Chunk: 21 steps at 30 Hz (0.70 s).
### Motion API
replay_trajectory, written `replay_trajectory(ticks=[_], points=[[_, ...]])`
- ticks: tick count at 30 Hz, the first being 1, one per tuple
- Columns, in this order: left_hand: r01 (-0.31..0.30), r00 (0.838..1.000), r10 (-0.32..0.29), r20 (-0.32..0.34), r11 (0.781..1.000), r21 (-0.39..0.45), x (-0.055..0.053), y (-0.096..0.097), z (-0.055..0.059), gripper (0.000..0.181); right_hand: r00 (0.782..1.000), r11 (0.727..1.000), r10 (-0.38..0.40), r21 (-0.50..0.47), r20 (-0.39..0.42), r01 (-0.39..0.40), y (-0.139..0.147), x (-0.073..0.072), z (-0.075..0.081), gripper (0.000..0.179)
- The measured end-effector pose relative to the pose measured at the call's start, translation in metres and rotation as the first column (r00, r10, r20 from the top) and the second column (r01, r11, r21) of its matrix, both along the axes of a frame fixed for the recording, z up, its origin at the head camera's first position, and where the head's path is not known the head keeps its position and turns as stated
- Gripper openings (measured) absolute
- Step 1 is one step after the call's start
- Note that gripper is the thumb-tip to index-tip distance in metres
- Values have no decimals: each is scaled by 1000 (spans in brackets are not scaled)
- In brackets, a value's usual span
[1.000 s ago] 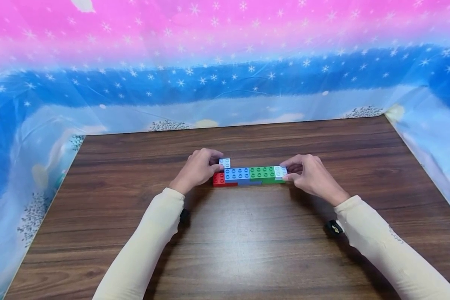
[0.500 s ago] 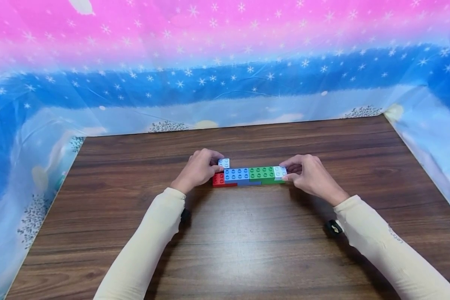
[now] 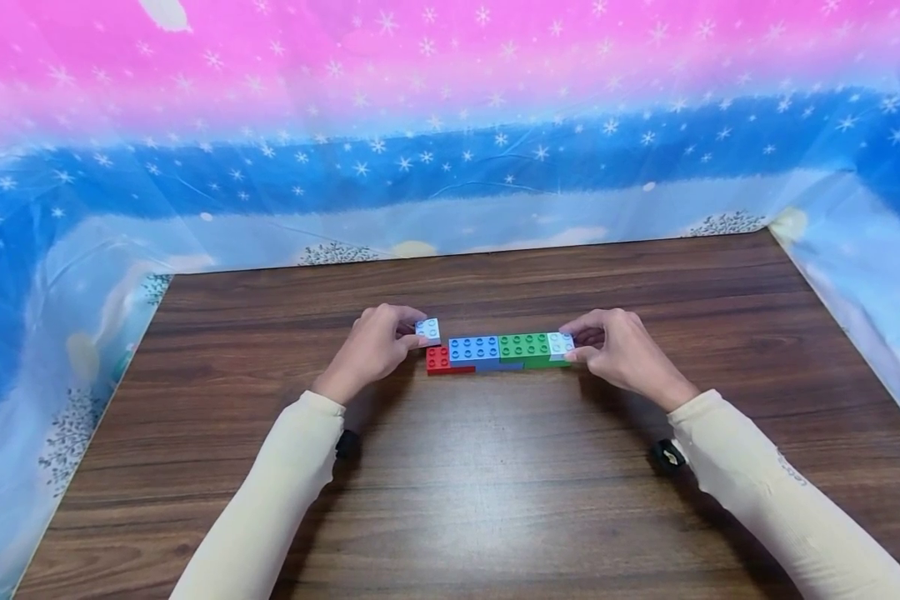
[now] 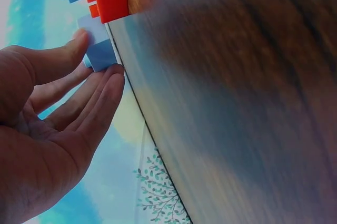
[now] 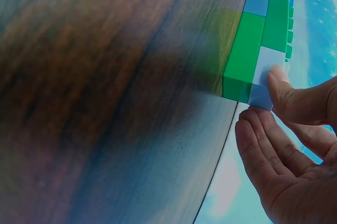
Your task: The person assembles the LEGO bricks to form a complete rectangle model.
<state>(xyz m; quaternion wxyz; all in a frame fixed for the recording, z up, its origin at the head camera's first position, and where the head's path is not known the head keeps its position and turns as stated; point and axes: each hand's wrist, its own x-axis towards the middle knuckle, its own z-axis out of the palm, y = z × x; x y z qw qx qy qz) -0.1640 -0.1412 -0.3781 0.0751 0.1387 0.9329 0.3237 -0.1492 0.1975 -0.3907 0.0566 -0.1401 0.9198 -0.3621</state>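
A low wall of toy building bricks stands on the table. Its upper row has a blue brick (image 3: 474, 348), a green brick (image 3: 523, 345) and a small white brick (image 3: 561, 343) at the right end. Below them lie a red brick (image 3: 438, 358) at the left, then blue and green ones. My left hand (image 3: 375, 346) pinches a second small white brick (image 4: 100, 47) between thumb and fingers, just behind and left of the red brick's bare studs. At the other end, my right hand (image 3: 626, 354) holds the right-end white brick (image 5: 263, 76), which sits on the lower green brick (image 5: 243, 58).
The brown wooden table (image 3: 480, 483) stretches around the wall of bricks. A patterned cloth (image 3: 420, 167) in pink, blue and white hangs along its back and sides.
My left hand has moved left with its white brick, from behind the upper blue brick's left end to behind the red brick. The right hand has stayed in place.
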Motion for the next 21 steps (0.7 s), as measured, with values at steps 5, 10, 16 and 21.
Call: replay_trajectory(ticks=[5,10,16,21], points=[[-6,1000,6,-18,1000,-5,6,-4,4,32,1000,1000,-1,-4,6,1,0,0,0,29],[-13,1000,12,-24,1000,-12,11,-6,6,32,1000,1000,-1,-5,2,1,1,0,1,29],[5,1000,-5,-20,1000,-10,16,-5,7,33,1000,1000,-4,-5,9,4,1,0,1,29],[25,999,-26,-22,1000,-6,21,-4,8,33,1000,1000,-3,-6,13,3,0,0,1,29]])
